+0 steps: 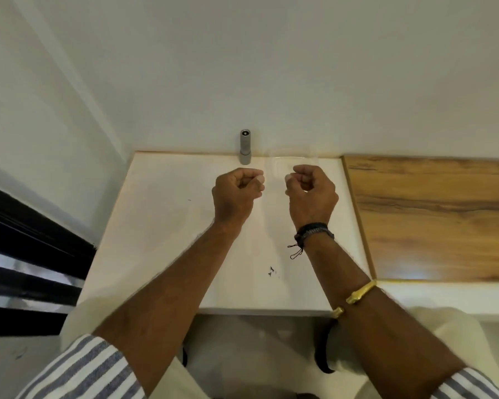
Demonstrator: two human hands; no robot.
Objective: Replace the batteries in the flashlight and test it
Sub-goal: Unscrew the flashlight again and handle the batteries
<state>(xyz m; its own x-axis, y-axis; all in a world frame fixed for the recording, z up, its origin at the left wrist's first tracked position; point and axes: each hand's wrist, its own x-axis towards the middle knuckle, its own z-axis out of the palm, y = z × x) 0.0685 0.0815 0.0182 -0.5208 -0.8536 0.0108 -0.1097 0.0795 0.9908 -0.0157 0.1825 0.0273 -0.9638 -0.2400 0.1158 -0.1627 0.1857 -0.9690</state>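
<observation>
Presently, the small grey cylindrical metal flashlight (245,146) is standing upright at the far edge of the pale white tabletop (167,231), right by the white wall (271,67), untouched by either hand.

The left hand (236,194) is hovering over the table just in front of the flashlight, fingers curling into a loose fist with the thumb resting against the forefinger; nothing is showing in its grip. The right hand (311,191) is mirroring it, also loosely closed with nothing seen in it, apart from the left by a narrow gap.

Both forearms are reaching forward, bare below rolled blue-and-white striped sleeves (84,370). The right arm is wearing a dark corded wristband (314,233) and a gold metal bangle (357,295).

A brown wood-grain panel (438,220) is adjoining the tabletop on the right.
</observation>
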